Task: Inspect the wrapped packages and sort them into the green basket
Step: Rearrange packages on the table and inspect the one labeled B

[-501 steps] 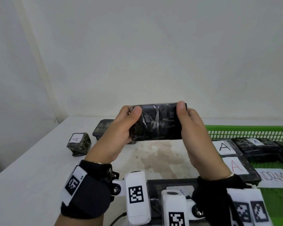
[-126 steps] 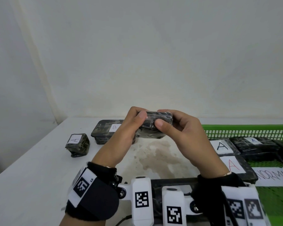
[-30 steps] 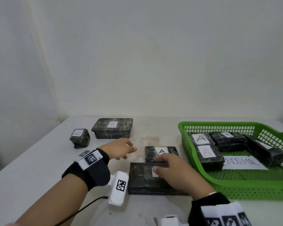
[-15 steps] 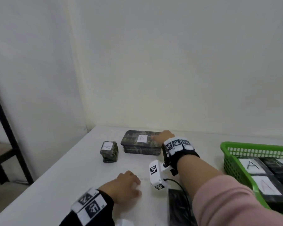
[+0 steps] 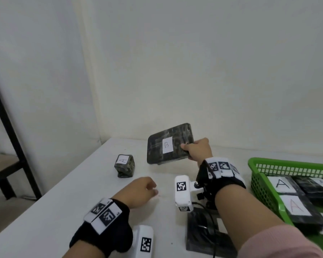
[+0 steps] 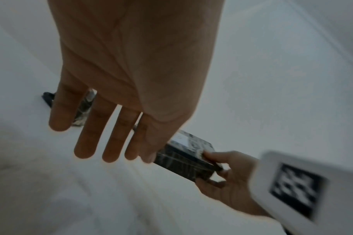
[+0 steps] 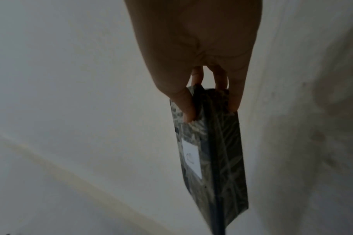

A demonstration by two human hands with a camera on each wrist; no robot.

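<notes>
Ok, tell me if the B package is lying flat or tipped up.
Tipped up. The right hand pinches the B package by one end; its labelled face tilts toward the head camera, off the table.

Right hand (image 5: 198,149) pinches, arm extended; left hand (image 5: 138,192) hovers, fingers relaxed.

Black wrist straps (image 5: 108,233) carry white tags (black square codes), white camera blocks (image 5: 183,192), one pink sleeve (image 5: 280,244).

Soft even light; wrist views dim, blurred.
</notes>
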